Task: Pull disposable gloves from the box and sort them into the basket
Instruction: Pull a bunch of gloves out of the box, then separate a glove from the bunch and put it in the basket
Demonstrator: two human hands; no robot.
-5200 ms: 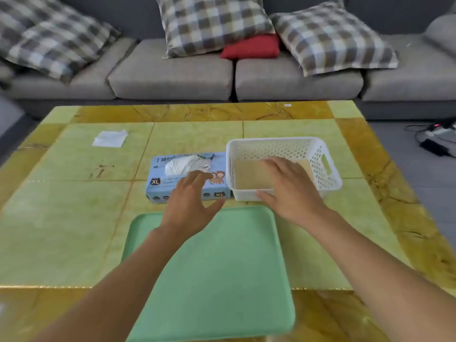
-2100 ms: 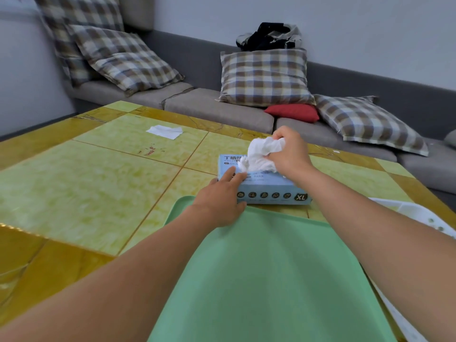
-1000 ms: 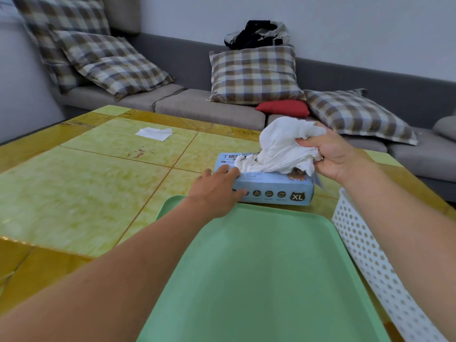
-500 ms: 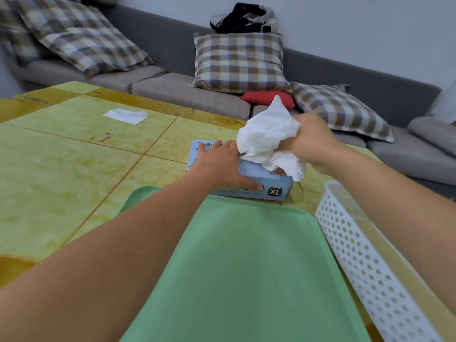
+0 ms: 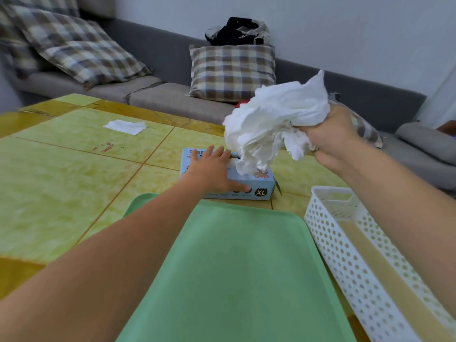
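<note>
Both hands were busy at the glove box: the left hand point(image 5: 212, 172) lay flat on top of the box point(image 5: 256, 185), fingers straight and spread and the thumb down its near face, pinning it to the table point(image 5: 61, 174), while the right hand point(image 5: 330, 137) was raised above and to the right of it, fingers curled tight round a big crumpled wad of white disposable gloves point(image 5: 271, 119). The lower end of the wad trailed down to the box's opening; whether it was free of the slot or caught in it could not be told. The white perforated basket point(image 5: 345, 248) stood at the right, just beside the green tray point(image 5: 237, 272) that lay in front of the box, and what showed of its floor was bare, with no glove visible in it; the forearm hid part of it. Judged from that, the task was at an early stage: one handful was out or nearly out of the box, and nothing had been sorted yet. What was left was to clear the wad from the opening, carry it down and to the right into the basket, and then go back for more, since the box seemed to hold further gloves. A loose white sheet point(image 5: 124, 126) lay far off on the table, well apart from all this.
</note>
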